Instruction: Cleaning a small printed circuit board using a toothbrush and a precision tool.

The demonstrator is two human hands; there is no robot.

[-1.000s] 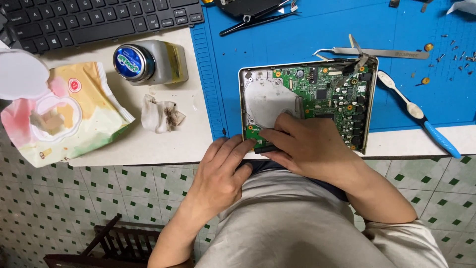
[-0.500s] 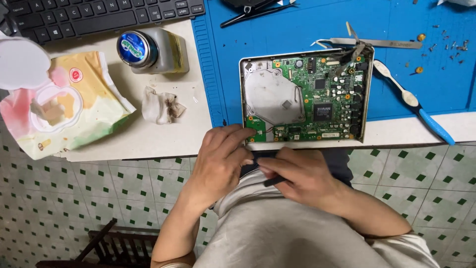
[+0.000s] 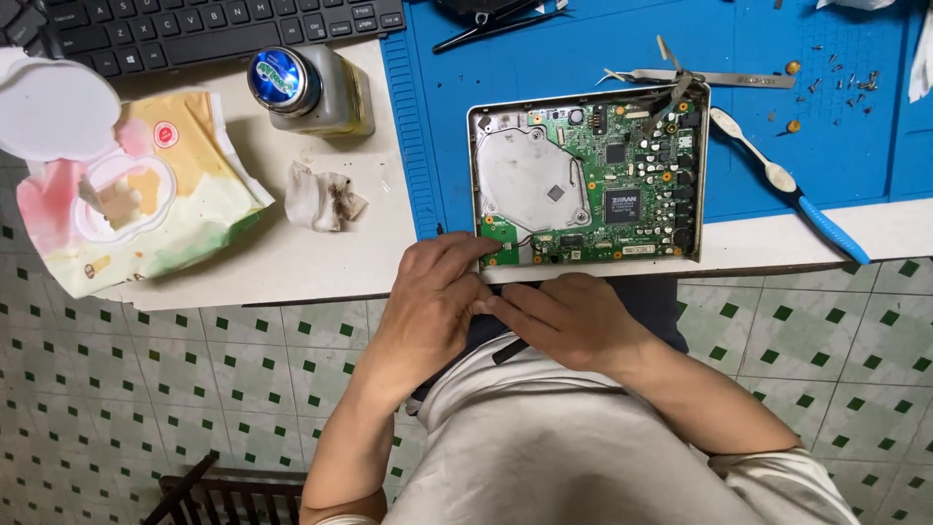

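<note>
The fingers (image 3: pixel 457 267) of the left hand (image 3: pixel 432 311) lie pressed together over the near left corner of the open silver-cased device with its green circuit board (image 3: pixel 622 185). The right hand (image 3: pixel 573 321), which lay on the board a second ago, has drawn back below the edge of the white surface (image 3: pixel 321 267); its fingers curl around a thin dark tool (image 3: pixel 510 350). The board is now fully exposed, resting on the blue work mat (image 3: pixel 583 49). A blue-handled toothbrush (image 3: pixel 787 185) lies just beside the case.

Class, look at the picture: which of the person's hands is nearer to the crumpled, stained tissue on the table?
Left. The left hand lies at the table edge, just right of and below the tissue; the right hand is farther right, below the circuit board.
</note>
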